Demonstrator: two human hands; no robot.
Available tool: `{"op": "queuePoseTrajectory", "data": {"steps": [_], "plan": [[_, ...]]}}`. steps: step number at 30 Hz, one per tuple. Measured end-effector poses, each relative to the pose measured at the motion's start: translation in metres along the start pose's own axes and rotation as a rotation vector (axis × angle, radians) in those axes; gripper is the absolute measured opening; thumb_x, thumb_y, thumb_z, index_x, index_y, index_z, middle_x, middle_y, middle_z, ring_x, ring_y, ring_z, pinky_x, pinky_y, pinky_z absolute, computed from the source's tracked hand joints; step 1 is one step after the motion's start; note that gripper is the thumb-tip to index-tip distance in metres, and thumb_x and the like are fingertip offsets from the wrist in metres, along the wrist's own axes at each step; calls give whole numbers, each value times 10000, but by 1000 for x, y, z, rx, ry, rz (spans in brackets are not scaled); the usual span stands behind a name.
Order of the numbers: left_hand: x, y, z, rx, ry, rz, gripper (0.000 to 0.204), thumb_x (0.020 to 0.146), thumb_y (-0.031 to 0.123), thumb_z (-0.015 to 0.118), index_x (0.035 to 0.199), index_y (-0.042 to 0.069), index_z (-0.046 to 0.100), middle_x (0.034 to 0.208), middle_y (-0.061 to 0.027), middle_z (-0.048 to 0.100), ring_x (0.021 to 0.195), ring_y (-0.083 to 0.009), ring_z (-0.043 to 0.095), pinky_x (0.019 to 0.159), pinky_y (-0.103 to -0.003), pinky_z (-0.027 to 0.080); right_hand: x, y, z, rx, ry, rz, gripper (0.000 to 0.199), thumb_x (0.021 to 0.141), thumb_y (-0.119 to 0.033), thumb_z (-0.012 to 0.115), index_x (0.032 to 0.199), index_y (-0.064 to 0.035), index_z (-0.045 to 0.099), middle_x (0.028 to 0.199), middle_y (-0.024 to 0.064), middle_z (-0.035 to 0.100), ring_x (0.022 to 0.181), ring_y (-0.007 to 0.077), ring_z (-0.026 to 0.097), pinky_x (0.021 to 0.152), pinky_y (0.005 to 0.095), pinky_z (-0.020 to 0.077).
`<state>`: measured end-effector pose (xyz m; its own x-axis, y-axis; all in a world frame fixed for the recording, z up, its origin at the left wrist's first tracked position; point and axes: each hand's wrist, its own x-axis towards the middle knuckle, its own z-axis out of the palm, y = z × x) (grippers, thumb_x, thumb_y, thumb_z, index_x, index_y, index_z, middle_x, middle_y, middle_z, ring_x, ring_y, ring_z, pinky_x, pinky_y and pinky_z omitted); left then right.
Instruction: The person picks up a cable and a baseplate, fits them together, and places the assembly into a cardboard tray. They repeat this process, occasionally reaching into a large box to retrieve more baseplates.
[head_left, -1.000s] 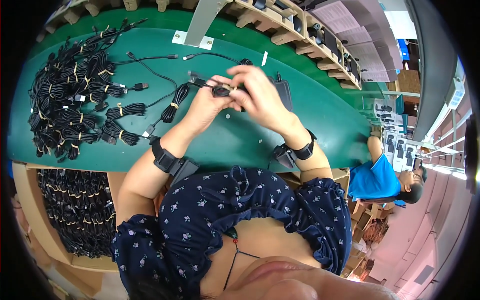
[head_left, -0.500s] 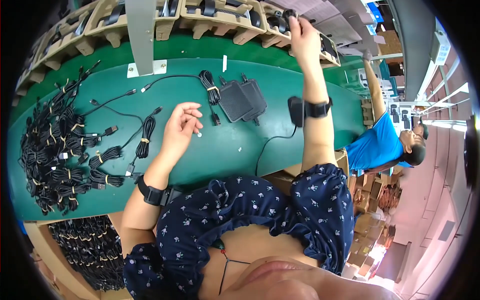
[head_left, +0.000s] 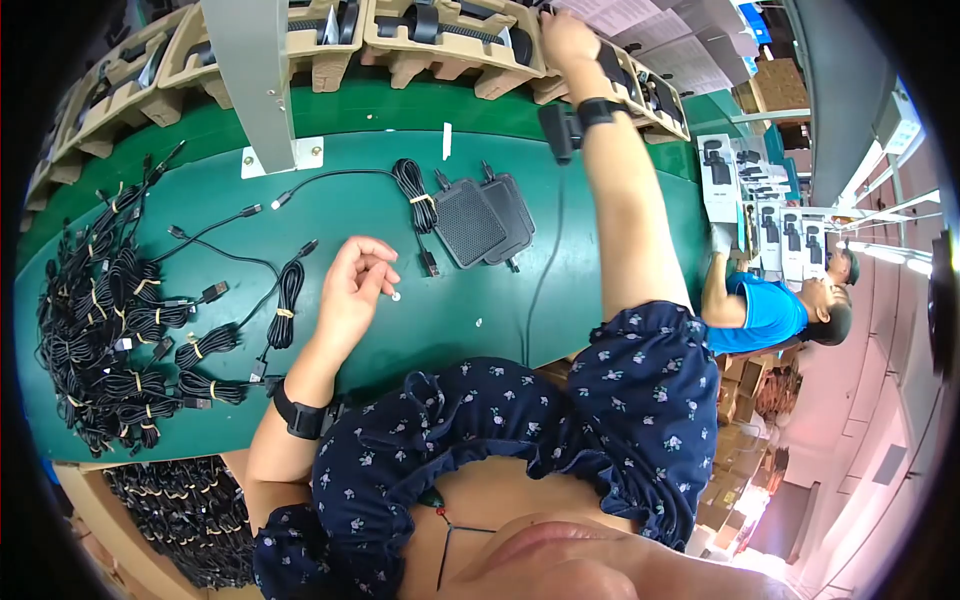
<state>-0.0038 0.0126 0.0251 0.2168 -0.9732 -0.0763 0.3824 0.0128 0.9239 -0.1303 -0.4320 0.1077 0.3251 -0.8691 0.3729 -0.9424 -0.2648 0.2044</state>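
My right hand [head_left: 568, 40] reaches to the far row, over a brown molded tray [head_left: 552, 88] holding black parts. Its fingers are bent, and their tips are mostly hidden at the tray's far side; a dark bit shows beside them. My left hand [head_left: 352, 292] hovers low over the green table, fingers loosely curled, thumb apart, with nothing seen in its grasp. By its thumb is a tiny white bit [head_left: 396, 296]; whether it touches the skin I cannot tell. Two flat black mesh-faced pieces [head_left: 470, 222] overlap on the table, beside a tied black USB cable [head_left: 414, 192].
A heap of tied black cables [head_left: 120, 320] covers the table's left end. A grey metal post [head_left: 250, 90] rises at the back. A box of cables [head_left: 185, 520] stands below the left edge. At right, a co-worker in a blue shirt [head_left: 765, 310] sits near white boxes [head_left: 718, 175].
My right hand has moved left and farther out along the trays, its forearm stretching forward. My left hand stays near the same spot, fingers slightly more curled. The co-worker's raised arm has come down.
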Motion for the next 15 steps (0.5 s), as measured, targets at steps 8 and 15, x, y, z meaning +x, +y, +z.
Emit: {"op": "queuePoseTrajectory", "data": {"steps": [8, 15], "plan": [[-5, -2, -2, 7, 41, 26, 128, 831, -95, 427, 895, 5, 475, 922, -69, 500, 700, -105, 536, 578, -220, 468, -37, -22, -23, -176, 114, -233, 483, 881, -465, 335, 1056, -94, 590, 1047, 176, 593, 991, 368, 542, 852, 433, 426], [-3, 3, 3, 41, 24, 14, 135, 833, -90, 423, 912, -2, 488, 924, -59, 480, 697, -104, 539, 577, -216, 468, 12, 47, 22, 314, -60, -59, 337, 836, -342, 501, 925, -39, 620, 826, 170, 634, 808, 309, 608, 715, 384, 471]]}}
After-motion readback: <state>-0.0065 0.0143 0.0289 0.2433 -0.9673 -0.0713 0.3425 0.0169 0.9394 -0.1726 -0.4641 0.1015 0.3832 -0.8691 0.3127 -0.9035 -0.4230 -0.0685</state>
